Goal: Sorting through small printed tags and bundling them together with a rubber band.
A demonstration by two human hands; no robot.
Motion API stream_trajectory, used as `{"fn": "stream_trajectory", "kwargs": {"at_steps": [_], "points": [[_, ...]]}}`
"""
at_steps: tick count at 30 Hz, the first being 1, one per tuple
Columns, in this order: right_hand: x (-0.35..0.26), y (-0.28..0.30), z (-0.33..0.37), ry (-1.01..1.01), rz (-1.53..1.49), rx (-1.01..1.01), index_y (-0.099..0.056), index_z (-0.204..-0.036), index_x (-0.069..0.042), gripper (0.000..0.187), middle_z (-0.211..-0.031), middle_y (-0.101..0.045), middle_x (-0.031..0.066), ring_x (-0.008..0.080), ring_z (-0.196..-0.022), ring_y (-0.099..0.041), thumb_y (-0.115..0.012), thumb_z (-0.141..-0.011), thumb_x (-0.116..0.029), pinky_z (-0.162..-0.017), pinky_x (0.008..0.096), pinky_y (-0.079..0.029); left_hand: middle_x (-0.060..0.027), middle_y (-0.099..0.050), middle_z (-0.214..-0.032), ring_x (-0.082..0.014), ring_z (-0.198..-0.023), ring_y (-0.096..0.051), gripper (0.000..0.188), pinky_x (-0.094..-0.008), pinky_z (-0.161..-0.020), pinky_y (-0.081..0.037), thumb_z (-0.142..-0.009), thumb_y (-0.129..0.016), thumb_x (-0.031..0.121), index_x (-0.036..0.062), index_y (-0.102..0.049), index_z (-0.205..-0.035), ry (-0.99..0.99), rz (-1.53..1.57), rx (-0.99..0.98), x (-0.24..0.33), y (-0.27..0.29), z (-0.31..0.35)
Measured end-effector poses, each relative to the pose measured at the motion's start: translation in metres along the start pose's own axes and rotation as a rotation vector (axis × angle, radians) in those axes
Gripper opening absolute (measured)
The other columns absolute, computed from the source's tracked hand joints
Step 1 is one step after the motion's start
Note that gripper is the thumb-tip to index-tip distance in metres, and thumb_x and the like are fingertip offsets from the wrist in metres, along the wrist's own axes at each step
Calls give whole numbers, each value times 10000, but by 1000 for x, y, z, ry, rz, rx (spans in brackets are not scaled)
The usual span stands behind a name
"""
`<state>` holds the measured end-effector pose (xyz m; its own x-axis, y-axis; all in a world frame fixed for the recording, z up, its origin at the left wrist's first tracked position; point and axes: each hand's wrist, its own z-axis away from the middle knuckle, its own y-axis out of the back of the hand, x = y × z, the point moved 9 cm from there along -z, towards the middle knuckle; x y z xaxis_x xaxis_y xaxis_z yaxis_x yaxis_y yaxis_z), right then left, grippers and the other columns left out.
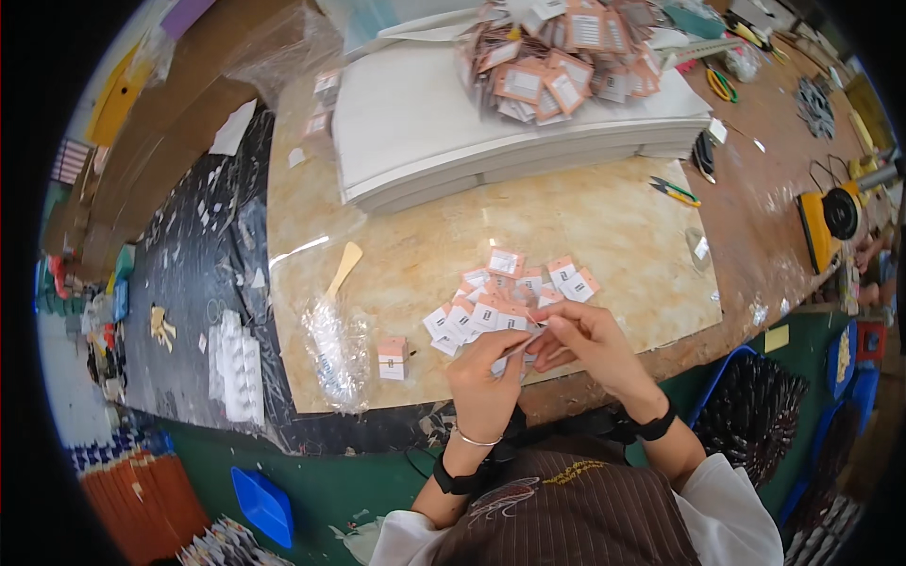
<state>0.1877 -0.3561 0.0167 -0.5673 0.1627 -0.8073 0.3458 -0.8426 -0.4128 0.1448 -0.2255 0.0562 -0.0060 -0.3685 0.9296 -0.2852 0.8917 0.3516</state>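
Observation:
Both of my hands are together at the near edge of the table. My left hand (486, 375) pinches a small white tag (518, 347) between thumb and fingers. My right hand (587, 347) is closed in a pinch at the tag's other side; what lies between its fingertips is too small to make out. Just beyond them spreads a loose heap of pink-and-white tags (486, 311), partly hidden by my fingers. A neat little stack of the same tags (392, 359) stands left of my left hand.
A clear plastic bag (337, 363) and a pale wooden stick (345, 268) lie to the left. Behind is a thick white stack (415, 123) bearing a large pile of tags (552, 71). Thread snips (676, 192) and a yellow-black tool (821, 231) are on the right.

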Motion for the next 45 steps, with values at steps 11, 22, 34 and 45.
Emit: {"fn": "stream_trajectory", "kwargs": {"at_steps": [11, 22, 34, 45], "points": [[-13, 77, -38, 134, 413, 268, -636, -915, -11, 124, -686, -654, 46, 43, -424, -450, -569, -903, -115, -384, 174, -294, -127, -698, -864, -205, -718, -687, 152, -279, -623, -517, -781, -690, 17, 3, -690, -932, 82, -66, -207, -22, -2, 5], [-73, 75, -40, 466, 817, 609, -617, -1098, 11, 244, -748, -644, 52, 81, -529, -551, -587, -865, -54, -474, 224, -436, -104, -650, -857, -170, -738, -611, 199, -274, -687, -502, -804, -551, -29, -7, -600, -996, 206, -52, 633, -87, 232, 22], [70, -190, -158, 163, 715, -341, -663, -1025, 22, 265, -801, -694, 144, 204, -608, -669, -491, -841, -60, -544, 312, -521, -11, -560, -616, -86, -545, -485, 296, -251, -498, -393, -721, -776, 95, -33, -587, -909, 526, -273, 301, -213, 239, 27], [81, -197, -168, 205, 783, -484, -719, -804, -24, 156, -731, -692, 112, 214, -646, -660, -615, -747, -126, -615, 290, -496, 49, -575, -714, -18, -586, -493, 221, -175, -493, -369, -784, -721, 46, 22, -607, -972, 667, 433, 264, -179, 204, 35]]}}
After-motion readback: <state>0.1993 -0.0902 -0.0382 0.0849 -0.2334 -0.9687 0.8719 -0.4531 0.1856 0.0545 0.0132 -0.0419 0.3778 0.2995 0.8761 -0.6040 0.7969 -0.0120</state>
